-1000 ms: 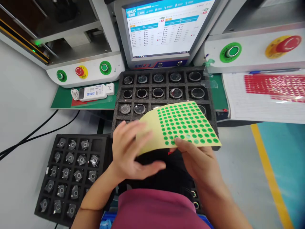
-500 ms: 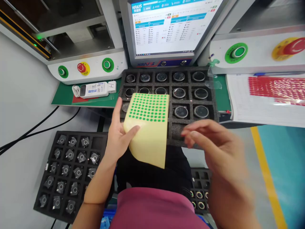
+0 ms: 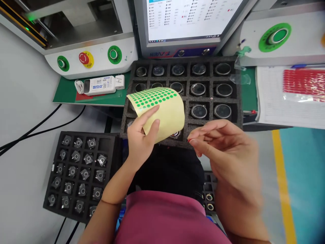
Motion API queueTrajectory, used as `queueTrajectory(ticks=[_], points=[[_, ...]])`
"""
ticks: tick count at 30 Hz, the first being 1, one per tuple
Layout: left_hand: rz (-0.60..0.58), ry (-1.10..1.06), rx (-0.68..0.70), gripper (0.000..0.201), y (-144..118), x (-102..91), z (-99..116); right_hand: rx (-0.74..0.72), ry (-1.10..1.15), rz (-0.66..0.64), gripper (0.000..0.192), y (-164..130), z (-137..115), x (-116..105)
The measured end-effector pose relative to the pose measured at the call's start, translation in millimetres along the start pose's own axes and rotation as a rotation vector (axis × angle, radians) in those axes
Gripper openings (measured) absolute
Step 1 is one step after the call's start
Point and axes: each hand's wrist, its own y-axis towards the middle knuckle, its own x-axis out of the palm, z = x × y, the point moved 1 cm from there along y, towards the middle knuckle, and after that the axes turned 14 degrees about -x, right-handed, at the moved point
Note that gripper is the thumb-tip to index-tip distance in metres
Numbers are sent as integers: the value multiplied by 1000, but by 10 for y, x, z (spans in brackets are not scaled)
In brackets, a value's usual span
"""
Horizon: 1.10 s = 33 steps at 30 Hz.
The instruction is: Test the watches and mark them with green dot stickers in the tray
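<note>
My left hand (image 3: 141, 139) holds a yellow sheet of green dot stickers (image 3: 162, 110), bent over so the dots face up and away. It hovers over the near left part of a black foam tray (image 3: 186, 101) that holds round glass-faced parts in square cells. My right hand (image 3: 225, 152) is beside the sheet to the right, fingers loosely curled with the tips pinched together near the tray's front edge; whether a sticker sits on a fingertip is too blurred to tell.
A second black foam tray (image 3: 80, 173) with several small metal parts lies at lower left. Behind stand a monitor (image 3: 190, 20), a panel with green and red buttons (image 3: 87, 59), a white handheld device (image 3: 100, 84) and papers (image 3: 291, 96) at right. Cables (image 3: 38, 130) run left.
The right hand let go of the sticker sheet and drew back to the right. The left hand now holds the sheet alone and has curled it over the tray. The view shifted down.
</note>
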Motion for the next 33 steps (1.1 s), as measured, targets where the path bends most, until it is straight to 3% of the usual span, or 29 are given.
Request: queueTrajectory(ticks=[4,12,17,21,26,28,31,33], points=[[18,128,136,31,-72,100,33,-59,-88,10,22,-87,-2,43],[7,395,145,41,-127,259,108,-303,-367,-317,19,-285,-132,206],[31,512,195,43,-147,216,177,-426,-612,-385,13,-269,-262,223],[38,563,267,46,-154,166,214,-438,-664,-368,17,-226,-284,226],[-5,570,349,48,-166,161,184,-323,-594,-379,34,-89,-158,215],[24,567,356,45,-151,151,165,-303,-502,-295,40,-72,-73,170],[123,557,315,41,-90,85,124,-513,-453,-23,21,-208,92,32],[184,537,273,38,-43,18,86,-656,-615,-24,8,-397,267,-60]])
